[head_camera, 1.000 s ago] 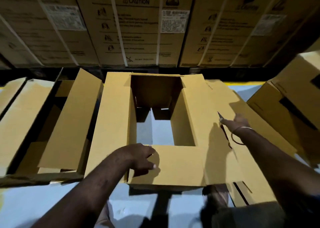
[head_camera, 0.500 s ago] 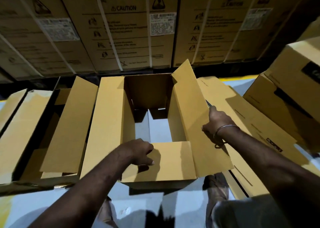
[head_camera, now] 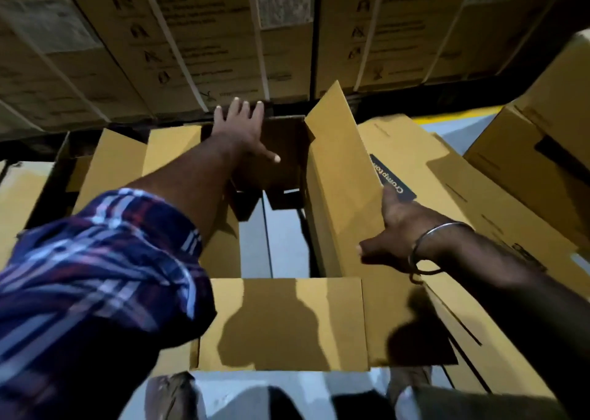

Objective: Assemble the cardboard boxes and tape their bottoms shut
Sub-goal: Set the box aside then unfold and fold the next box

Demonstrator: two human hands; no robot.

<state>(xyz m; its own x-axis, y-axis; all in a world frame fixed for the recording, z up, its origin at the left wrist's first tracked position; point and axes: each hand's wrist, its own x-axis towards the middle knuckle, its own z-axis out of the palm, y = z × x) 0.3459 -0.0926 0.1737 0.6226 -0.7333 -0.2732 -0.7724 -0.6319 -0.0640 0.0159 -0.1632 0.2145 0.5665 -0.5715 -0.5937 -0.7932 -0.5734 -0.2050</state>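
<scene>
While the open cardboard box (head_camera: 281, 320) stands on the floor at the person's feet, its near flap folded flat, the left hand (head_camera: 242, 129) reaches over its far edge with fingers spread straight. The right hand (head_camera: 396, 228) presses the raised right flap (head_camera: 338, 177), thumb out; its fingers are hidden behind. Flattened boxes (head_camera: 447, 177) lie beside; strapped cartons (head_camera: 191, 36) stand behind.

Cardboard boxes (head_camera: 281, 324) on floor (head_camera: 284, 244)

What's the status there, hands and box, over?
Left hand open, reaching to far flap. Right hand holding right flap raised. Box bottom unfolded, untaped. Nothing blocking.
</scene>
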